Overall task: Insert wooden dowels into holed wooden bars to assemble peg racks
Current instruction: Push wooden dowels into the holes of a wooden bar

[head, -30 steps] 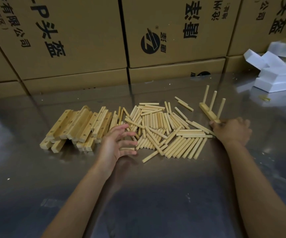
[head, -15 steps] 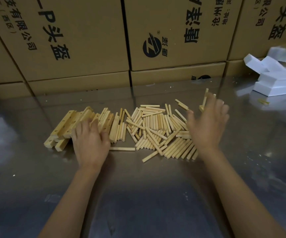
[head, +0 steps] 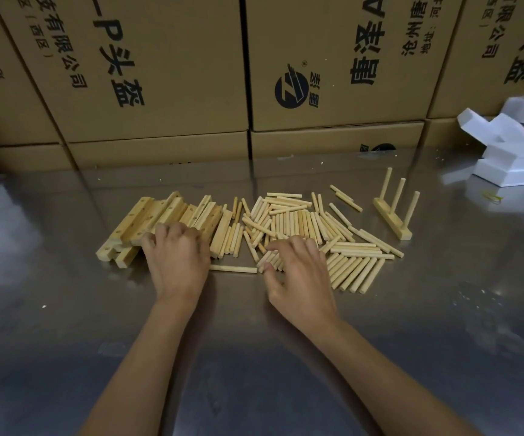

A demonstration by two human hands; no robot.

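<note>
Right hand (head: 298, 272) dropped from beside finished rack (head: 394, 212) onto dowels (head: 298, 225), fingers curled, likely picking pegs; grip unclear. Left hand (head: 175, 256) curls over holed bars (head: 160, 221) on counter (head: 65, 309), probably taking next bar. Hands apart.

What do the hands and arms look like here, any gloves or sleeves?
Left hand and right hand are both bare: no gloves, rings, watch or bands visible. Forearms are bare too, with no sleeve showing up to the frame edge.

Both forearms are bare, sleeveless to the frame edge (hands (head: 177, 262) likewise ungloved).
</note>
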